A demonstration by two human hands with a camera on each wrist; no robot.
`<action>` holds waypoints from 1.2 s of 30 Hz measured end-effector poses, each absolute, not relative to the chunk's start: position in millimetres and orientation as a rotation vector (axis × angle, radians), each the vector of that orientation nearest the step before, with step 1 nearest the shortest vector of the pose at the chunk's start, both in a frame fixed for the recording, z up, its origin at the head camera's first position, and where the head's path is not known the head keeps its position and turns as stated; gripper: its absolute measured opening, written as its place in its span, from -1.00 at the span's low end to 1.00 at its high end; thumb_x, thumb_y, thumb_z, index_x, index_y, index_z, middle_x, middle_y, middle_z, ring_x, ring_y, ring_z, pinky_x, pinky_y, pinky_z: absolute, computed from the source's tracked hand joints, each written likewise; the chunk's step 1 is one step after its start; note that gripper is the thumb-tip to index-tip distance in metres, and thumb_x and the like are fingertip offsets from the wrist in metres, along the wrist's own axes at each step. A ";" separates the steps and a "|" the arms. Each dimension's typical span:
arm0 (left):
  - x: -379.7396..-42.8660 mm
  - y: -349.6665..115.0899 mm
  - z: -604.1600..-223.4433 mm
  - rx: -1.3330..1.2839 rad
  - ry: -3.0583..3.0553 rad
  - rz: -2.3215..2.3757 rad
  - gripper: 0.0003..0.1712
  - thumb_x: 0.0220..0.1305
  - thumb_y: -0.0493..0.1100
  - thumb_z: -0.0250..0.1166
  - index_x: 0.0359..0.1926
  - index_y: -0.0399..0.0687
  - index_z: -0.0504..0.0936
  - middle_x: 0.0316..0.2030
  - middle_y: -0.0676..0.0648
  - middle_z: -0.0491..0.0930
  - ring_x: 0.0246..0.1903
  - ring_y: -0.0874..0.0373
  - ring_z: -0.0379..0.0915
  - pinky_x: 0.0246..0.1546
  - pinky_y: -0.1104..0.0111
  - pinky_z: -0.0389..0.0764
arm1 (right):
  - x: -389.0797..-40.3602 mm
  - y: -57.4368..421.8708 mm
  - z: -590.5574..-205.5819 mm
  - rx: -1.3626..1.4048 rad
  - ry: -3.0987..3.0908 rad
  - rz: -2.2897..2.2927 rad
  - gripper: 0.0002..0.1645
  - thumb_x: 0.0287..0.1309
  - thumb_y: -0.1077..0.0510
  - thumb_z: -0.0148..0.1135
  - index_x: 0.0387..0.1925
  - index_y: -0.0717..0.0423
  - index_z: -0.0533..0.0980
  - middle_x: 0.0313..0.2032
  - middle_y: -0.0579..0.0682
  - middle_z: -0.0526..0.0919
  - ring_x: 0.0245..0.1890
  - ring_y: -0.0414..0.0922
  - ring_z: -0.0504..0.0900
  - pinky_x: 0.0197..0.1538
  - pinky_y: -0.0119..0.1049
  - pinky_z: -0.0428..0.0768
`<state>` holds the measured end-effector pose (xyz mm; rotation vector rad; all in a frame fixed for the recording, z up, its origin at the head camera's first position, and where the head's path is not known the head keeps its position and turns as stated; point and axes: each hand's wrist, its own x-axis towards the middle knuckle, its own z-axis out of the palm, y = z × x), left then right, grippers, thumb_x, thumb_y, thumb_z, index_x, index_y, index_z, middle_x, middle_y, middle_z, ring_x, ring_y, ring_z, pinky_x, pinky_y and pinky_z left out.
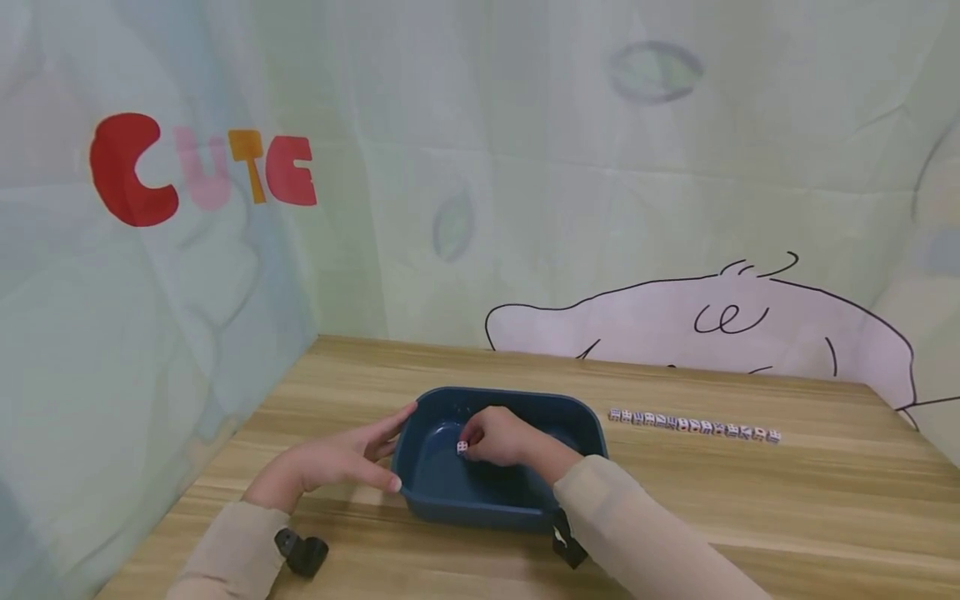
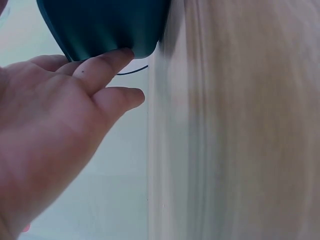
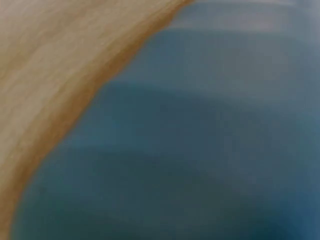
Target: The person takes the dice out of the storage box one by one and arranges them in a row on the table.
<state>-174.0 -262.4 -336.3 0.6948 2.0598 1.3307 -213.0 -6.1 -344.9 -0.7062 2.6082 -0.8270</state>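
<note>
A dark blue plastic basin with rounded corners sits on the wooden table. My right hand reaches down inside it and pinches a small white die between thumb and fingers. Against the basin's left side rests my left hand, its fingers extended along the outer wall and the thumb at the near left corner. The left wrist view shows those fingers touching the basin's wall from outside. Only the basin's blurred blue surface fills most of the right wrist view; the right hand is out of that frame.
Right of the basin, several dice lie side by side in one straight row on the table. Behind the table hangs a printed curtain, and another stretch with the word CUTE runs along the left. A black wrist camera is strapped at the left sleeve.
</note>
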 end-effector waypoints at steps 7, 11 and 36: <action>-173.7 -261.9 -339.4 0.693 2.058 1.334 0.22 0.19 -0.14 0.36 0.52 -0.09 -0.40 0.49 -0.33 -0.37 0.42 -0.37 -0.20 0.32 -0.10 0.09 | -214.0 -3.8 -343.7 -0.730 2.601 -0.886 -0.85 0.14 0.25 0.31 -0.23 0.21 0.66 -0.41 -0.06 0.65 -0.42 -0.21 0.53 -0.27 -0.32 0.54; -174.8 -261.9 -341.6 0.699 2.055 1.336 0.21 0.19 -0.14 0.36 0.51 -0.11 -0.40 0.49 -0.35 -0.36 0.42 -0.38 -0.19 0.31 -0.10 0.10 | -213.3 -1.9 -338.4 -0.753 2.607 -0.936 -0.84 0.14 0.25 0.31 -0.22 0.21 0.66 -0.40 -0.06 0.66 -0.41 -0.21 0.53 -0.27 -0.33 0.54; -176.0 -264.2 -338.7 0.740 2.057 1.341 0.22 0.19 -0.16 0.36 0.51 -0.12 -0.41 0.48 -0.37 -0.34 0.41 -0.41 -0.19 0.30 -0.15 0.07 | -192.5 75.1 -289.7 -0.861 2.709 -1.005 -0.77 0.24 0.20 0.21 -0.09 0.16 0.61 -0.30 -0.08 0.65 -0.32 -0.19 0.56 -0.22 -0.32 0.56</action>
